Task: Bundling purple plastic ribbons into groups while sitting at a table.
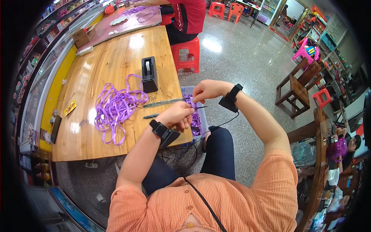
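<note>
My left hand (177,113) is closed at the table's right edge, with a thin dark stick (201,107) jutting out past its fingers. Just beyond it, my right hand (206,91) pinches a piece of purple ribbon (194,103) that hangs down toward the left hand. Below both hands is a pale plastic bin (205,124) holding many purple ribbon pieces. A loose heap of purple ribbon (116,110) lies on the table to the left. Between heap and hands lies a row of thin dark strips (160,103), partly hidden by my left hand.
A black tape dispenser (150,77) stands on the wooden table (116,54) beyond the heap. Past it, a person in red (190,17) sits on a red stool (186,54). A small yellow packet (70,107) lies at the left. Cables (195,152) hang near my knees.
</note>
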